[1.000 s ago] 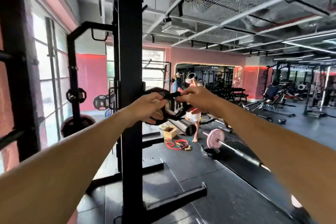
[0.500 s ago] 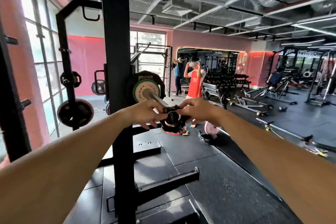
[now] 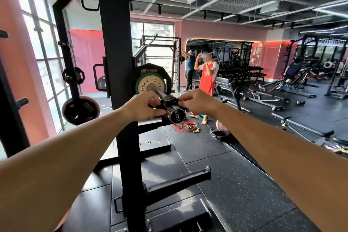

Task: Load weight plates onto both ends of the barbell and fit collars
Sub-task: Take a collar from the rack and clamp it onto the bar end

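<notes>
Two hands are shown at the near end of a racked barbell. At far left, a dark plate is hung on a storage peg beside the window. A black rack upright is stood centre-left. The left hand is curled round the left side of a black collar, which is seated on the sleeve just behind the end cap marked 1500LB. Further back on the sleeve, a green-rimmed plate is loaded against a larger black plate. The right hand is pinched on the collar's right side. A person in a red shirt is stood beyond.
</notes>
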`<state>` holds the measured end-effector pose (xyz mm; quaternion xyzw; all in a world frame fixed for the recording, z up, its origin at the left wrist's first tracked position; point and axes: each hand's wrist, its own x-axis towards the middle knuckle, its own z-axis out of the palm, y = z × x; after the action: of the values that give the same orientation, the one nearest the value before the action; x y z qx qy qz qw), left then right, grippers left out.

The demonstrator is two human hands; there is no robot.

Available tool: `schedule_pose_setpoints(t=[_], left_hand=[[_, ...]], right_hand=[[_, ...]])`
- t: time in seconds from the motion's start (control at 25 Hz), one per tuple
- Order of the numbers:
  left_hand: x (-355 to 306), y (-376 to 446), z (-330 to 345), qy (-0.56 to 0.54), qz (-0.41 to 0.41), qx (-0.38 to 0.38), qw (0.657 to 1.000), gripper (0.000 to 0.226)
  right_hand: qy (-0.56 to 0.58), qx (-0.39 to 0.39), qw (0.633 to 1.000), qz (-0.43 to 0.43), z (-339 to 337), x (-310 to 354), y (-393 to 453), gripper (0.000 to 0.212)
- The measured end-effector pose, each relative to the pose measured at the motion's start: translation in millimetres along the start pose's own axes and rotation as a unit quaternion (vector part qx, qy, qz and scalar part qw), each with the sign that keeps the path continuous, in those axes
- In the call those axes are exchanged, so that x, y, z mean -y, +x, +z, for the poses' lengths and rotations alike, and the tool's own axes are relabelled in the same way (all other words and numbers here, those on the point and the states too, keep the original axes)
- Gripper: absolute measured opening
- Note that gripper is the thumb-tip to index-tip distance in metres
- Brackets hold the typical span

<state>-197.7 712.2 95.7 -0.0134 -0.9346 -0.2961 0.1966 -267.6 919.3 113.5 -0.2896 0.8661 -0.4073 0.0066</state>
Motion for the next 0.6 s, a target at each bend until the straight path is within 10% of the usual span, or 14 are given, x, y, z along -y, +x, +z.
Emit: schedule_pose_setpoints(t=[0.24, 0.6], left_hand=[[39.2, 40.4, -0.2, 0.044, 0.072, 0.028, 0.996, 0.071], [118.7, 144.4, -13.1, 0.021, 0.074, 0.034, 0.996, 0.064]], right_hand=[[-0.048, 0.004, 0.998, -0.033, 6.8, -2.4, 51.7, 0.026], [-0.024, 0.034, 0.999, -0.022, 32.6, -13.7, 177.5, 0.027]])
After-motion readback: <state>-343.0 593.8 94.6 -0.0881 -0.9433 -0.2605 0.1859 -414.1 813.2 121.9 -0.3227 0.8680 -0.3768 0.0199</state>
